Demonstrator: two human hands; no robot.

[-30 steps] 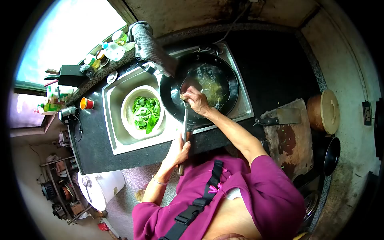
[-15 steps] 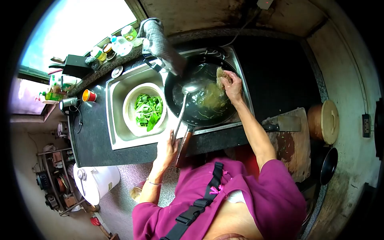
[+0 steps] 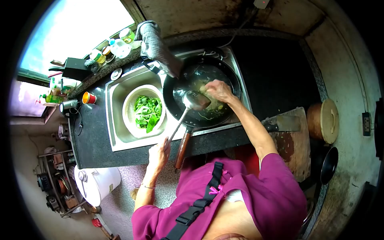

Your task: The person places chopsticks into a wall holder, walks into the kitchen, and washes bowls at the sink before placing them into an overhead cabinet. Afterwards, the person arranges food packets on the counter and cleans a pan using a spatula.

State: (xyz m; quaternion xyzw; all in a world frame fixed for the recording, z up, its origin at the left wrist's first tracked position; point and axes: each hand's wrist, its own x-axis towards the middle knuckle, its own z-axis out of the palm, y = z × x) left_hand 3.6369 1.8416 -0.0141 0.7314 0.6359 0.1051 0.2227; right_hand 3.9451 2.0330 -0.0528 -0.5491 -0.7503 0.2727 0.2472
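A metal ladle (image 3: 180,120) is gripped at its handle by my left hand (image 3: 159,154), in front of the sink. The ladle's head sits over the black wok (image 3: 171,105), which holds murky water with bits of greens. My right hand (image 3: 218,90) is closed above the water, beside the ladle's head. Its fingers are on a tan, fibrous scrubber, now mostly hidden under them. The wok rests over the right side of the steel sink, its wooden handle (image 3: 183,148) pointing toward me.
In the left basin of the sink (image 3: 116,120), a white colander (image 3: 127,105) holds leafy greens (image 3: 147,114). A grey cloth-draped faucet (image 3: 158,48) overhangs the wok. At right, a cleaver (image 3: 286,123) lies on a cutting board (image 3: 294,154), beside a wooden lidded pot (image 3: 323,121).
My right hand has moved left with the scrubber, from the wok's right rim to over the water. The ladle's head has turned and shifted slightly toward me; my left hand moved a little left.
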